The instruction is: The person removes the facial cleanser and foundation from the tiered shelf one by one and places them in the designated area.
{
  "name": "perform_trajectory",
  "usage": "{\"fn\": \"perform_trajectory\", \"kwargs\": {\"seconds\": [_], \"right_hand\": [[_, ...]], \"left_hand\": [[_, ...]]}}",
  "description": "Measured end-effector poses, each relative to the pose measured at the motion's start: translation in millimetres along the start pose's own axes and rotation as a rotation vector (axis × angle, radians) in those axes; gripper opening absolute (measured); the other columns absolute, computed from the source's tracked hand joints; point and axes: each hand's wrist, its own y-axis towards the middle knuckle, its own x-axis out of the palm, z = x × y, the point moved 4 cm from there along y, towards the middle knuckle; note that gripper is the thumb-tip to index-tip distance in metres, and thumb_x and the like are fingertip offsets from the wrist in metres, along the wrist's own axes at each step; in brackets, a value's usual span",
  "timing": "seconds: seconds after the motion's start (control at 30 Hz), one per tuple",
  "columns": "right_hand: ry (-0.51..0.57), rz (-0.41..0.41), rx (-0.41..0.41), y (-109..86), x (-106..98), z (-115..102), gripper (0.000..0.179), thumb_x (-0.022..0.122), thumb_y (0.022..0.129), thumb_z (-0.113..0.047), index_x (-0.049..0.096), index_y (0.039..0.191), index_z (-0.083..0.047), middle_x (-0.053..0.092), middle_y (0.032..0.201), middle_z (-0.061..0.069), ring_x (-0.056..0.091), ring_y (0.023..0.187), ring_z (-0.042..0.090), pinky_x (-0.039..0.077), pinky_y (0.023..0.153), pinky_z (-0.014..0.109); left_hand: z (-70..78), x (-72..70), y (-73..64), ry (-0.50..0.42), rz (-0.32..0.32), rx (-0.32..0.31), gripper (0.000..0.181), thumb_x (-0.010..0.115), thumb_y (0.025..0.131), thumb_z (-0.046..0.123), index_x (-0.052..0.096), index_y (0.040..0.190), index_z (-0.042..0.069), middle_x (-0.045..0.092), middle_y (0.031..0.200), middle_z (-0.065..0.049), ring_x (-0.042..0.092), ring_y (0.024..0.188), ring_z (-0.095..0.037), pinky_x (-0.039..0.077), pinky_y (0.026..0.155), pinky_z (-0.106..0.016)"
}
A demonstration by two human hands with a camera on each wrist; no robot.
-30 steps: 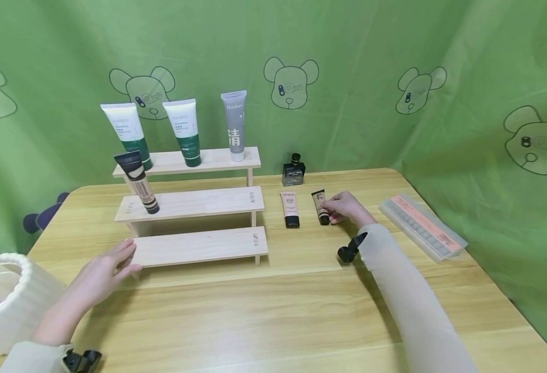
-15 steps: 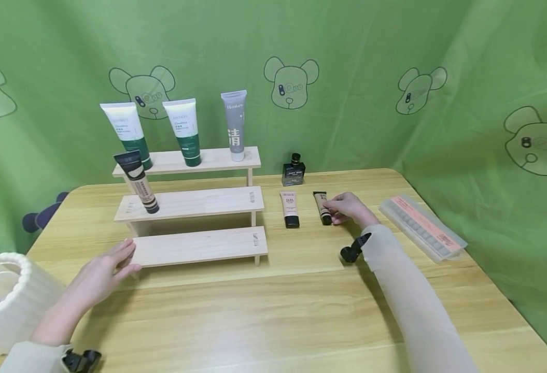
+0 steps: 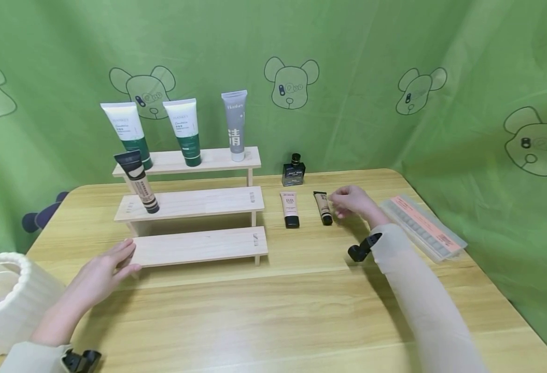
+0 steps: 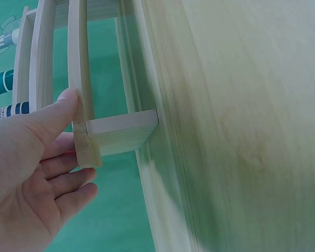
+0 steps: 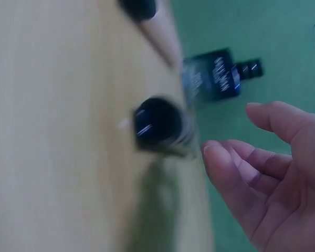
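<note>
My left hand [image 3: 103, 273] holds the left end of the lowest board of a three-tier wooden display shelf [image 3: 198, 247]. In the left wrist view its thumb [image 4: 63, 107] lies at the board's edge and the fingers bend about the end. My right hand [image 3: 353, 201] hovers just right of a small black-and-beige cosmetic tube [image 3: 323, 207] lying on the table, thumb and fingers apart with nothing between them. Left of that tube lies a pink BB cream tube [image 3: 290, 208]. A dark perfume bottle [image 3: 294, 172] stands behind them, also showing in the right wrist view.
Two white-and-green tubes [image 3: 182, 129] and a grey tube [image 3: 235, 127] stand on the top tier. A black-and-beige tube [image 3: 139, 184] stands on the middle tier. A flat clear case [image 3: 422, 227] lies at right, a white basket [image 3: 26, 305] at left. Green curtain hangs behind.
My right hand has let go of the small black-and-beige tube and drawn back to the right. The tube shifted slightly right and straightened. My left hand stays in place.
</note>
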Motion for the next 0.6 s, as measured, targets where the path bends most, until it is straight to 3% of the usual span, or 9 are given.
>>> {"fn": "perform_trajectory", "kwargs": {"seconds": [0.13, 0.23, 0.43, 0.6], "right_hand": [[-0.041, 0.003, -0.094, -6.3, -2, -26, 0.042, 0.054, 0.094, -0.02, 0.048, 0.118, 0.013, 0.055, 0.102, 0.024, 0.063, 0.073, 0.025, 0.054, 0.074, 0.042], [-0.039, 0.006, -0.157, -11.4, 0, -50, 0.041, 0.055, 0.093, -0.021, 0.049, 0.118, 0.011, 0.057, 0.098, 0.021, 0.062, 0.073, 0.025, 0.054, 0.074, 0.045], [-0.053, 0.009, -0.267, -23.5, 14, -98, 0.038, 0.06, 0.091, -0.02, 0.054, 0.117, 0.007, 0.057, 0.098, 0.018, 0.06, 0.078, 0.031, 0.056, 0.068, 0.039], [-0.048, -0.006, -0.354, -31.7, 33, -132, 0.034, 0.062, 0.09, -0.02, 0.056, 0.113, 0.004, 0.057, 0.097, 0.016, 0.06, 0.076, 0.027, 0.056, 0.064, 0.034]], "left_hand": [[0.2, -0.2, -0.2, 0.0, -0.004, -0.006, 0.057, 0.062, 0.088, 0.027, 0.046, 0.127, -0.012, 0.038, 0.134, -0.03, 0.037, 0.119, -0.049, 0.031, 0.095, -0.06], [0.4, -0.3, -0.2, 0.0, -0.007, -0.006, 0.058, 0.062, 0.088, 0.028, 0.046, 0.127, -0.012, 0.038, 0.134, -0.029, 0.037, 0.119, -0.048, 0.031, 0.096, -0.06], [0.7, -0.7, 0.0, 0.001, -0.001, -0.001, 0.057, 0.062, 0.088, 0.028, 0.046, 0.126, -0.012, 0.039, 0.133, -0.029, 0.038, 0.119, -0.048, 0.031, 0.096, -0.06], [0.8, -0.9, 0.1, 0.001, 0.001, 0.001, 0.057, 0.063, 0.088, 0.027, 0.047, 0.126, -0.012, 0.039, 0.133, -0.03, 0.038, 0.118, -0.048, 0.031, 0.095, -0.06]]}}
